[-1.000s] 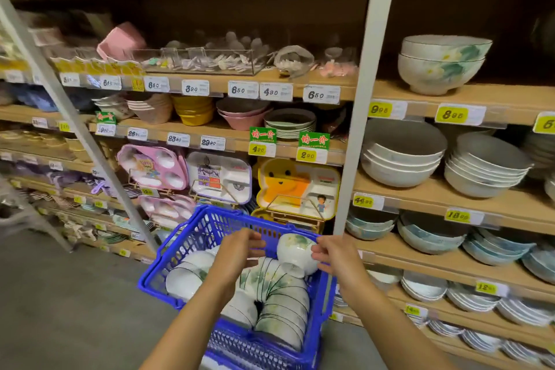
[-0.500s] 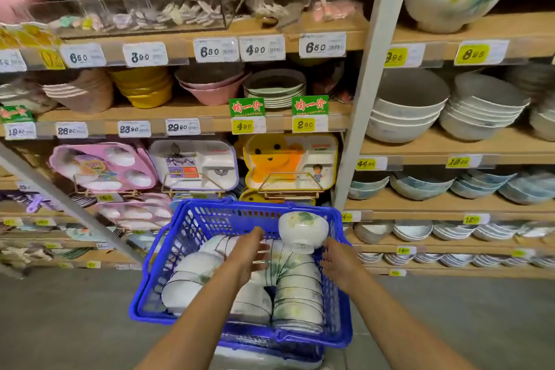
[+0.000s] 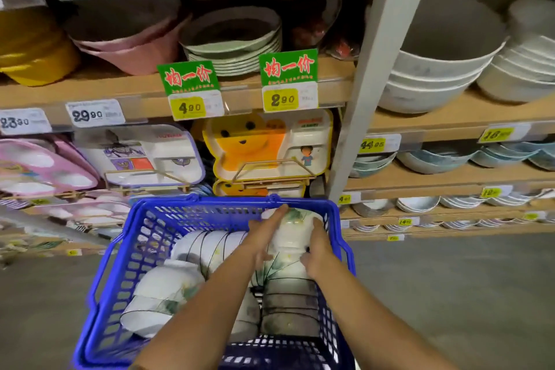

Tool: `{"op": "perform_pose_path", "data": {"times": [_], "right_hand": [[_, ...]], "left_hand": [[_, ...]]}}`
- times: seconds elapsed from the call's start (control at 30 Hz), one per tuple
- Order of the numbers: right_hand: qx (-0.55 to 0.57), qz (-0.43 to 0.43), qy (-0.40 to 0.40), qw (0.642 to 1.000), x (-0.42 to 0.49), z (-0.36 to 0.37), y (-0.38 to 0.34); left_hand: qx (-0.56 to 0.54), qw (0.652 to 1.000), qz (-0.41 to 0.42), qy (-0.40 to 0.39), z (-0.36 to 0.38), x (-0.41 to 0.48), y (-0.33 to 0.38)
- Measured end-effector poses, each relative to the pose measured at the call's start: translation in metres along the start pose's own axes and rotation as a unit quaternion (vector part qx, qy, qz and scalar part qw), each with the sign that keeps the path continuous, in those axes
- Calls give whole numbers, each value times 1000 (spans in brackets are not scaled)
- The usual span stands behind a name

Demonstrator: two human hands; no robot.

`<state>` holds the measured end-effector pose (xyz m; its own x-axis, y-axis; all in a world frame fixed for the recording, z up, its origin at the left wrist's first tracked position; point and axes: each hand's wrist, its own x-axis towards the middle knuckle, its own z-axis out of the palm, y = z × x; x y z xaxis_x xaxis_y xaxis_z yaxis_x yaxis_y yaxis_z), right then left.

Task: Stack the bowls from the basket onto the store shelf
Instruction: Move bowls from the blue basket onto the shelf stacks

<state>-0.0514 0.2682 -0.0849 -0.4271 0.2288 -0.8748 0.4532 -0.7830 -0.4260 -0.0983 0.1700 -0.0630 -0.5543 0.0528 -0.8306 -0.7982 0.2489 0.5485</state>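
A blue plastic basket [image 3: 144, 243] sits low in front of me, filled with stacks of white bowls with green leaf prints lying on their sides. One such stack [image 3: 168, 291] lies at the basket's left. At the far right corner a single white bowl [image 3: 295, 228] is held between both hands. My left hand [image 3: 264, 234] presses its left side with fingers stretched along it. My right hand [image 3: 316, 246] wraps its right side. Wooden store shelves [image 3: 270, 90] rise just behind the basket.
A grey metal upright [image 3: 369, 93] divides the shelving. Large grey-white bowls [image 3: 435, 75] and blue bowls [image 3: 435, 159] fill the right shelves. Pink bowls [image 3: 126, 45], green plates [image 3: 234, 48] and children's divided trays [image 3: 264, 147] fill the left. Grey floor lies on both sides.
The view has moved much closer to the shelves and basket. Both hands have closed in on the single bowl at the basket's far right corner and now hold it.
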Motion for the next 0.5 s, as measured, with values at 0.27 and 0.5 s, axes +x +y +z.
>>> {"op": "perform_pose_path", "data": {"times": [0.27,0.5], "right_hand": [[34,-19,18,999,42,3,7],[12,-36,10,999,40,3,9]], "left_hand": [[-37,999,-36,-6,13,49,0],[-46,999,-18,-17,8,44,-2]]}}
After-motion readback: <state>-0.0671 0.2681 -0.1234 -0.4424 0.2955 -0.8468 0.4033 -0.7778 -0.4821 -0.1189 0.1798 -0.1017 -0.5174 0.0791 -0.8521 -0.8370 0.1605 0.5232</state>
